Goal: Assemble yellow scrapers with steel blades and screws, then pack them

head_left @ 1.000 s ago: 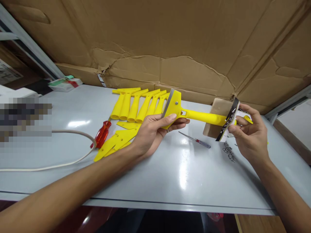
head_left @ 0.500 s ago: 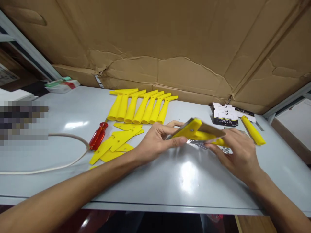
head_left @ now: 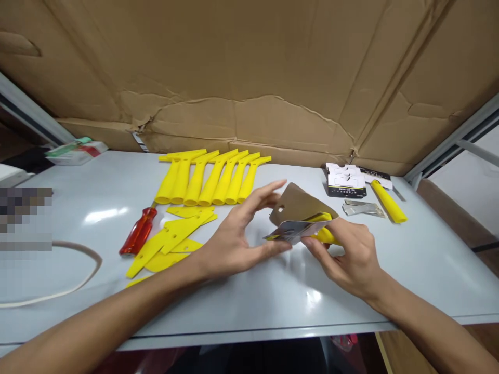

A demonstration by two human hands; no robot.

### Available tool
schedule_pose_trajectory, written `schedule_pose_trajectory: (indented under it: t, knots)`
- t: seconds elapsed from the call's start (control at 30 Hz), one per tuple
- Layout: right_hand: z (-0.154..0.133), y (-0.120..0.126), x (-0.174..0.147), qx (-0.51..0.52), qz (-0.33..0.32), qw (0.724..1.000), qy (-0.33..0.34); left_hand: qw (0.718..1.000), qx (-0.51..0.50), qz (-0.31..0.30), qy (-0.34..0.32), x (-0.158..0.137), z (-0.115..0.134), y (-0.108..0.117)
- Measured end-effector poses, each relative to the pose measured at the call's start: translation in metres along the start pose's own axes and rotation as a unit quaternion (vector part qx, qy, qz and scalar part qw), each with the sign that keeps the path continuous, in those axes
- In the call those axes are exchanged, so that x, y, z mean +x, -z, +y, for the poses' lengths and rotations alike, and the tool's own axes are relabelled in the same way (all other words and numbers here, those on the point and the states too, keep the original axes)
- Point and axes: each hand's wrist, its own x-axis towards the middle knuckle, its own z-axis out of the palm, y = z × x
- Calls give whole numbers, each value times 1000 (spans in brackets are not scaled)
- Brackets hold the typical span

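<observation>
Underneath, glossy table [head_left: 249, 306] (pale), cardboard [head_left: 234, 52] behind scraper [head_left: 328, 236].

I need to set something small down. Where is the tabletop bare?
Free tabletop lies right of the right hand, in front of the lone yellow handle, and along the front between left forearm and right forearm. Crowded: left of centre, with the red screwdriver, flat yellow pieces and row of yellow handles; back right, with metal strips and white boxes.

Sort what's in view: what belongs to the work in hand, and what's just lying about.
Likely for the work:
yellow tool in right hand
brown card sleeve
yellow handles
flat yellow pieces
metal strips
black-and-white packages
red screwdriver

Probably just lying about:
white cable
box at far left
</observation>
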Motion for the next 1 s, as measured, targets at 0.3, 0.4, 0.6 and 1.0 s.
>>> schedule_pose_trajectory:
  t: [0.3,0.4,0.6,1.0]
  knots:
    - [14,-6,-5,-109,-5,989,98,993,13,65,102,10,4,4]
    - [13,-6,-6,-198,-36,972,125,993,9,74,91,12,5,4]
    - [20,-11,-6,-273,-62,956,87,991,-9,77,108,12,0,3]
    - [239,88,-21,-345,-153,806,-456,980,-14,97,172,16,-9,8]
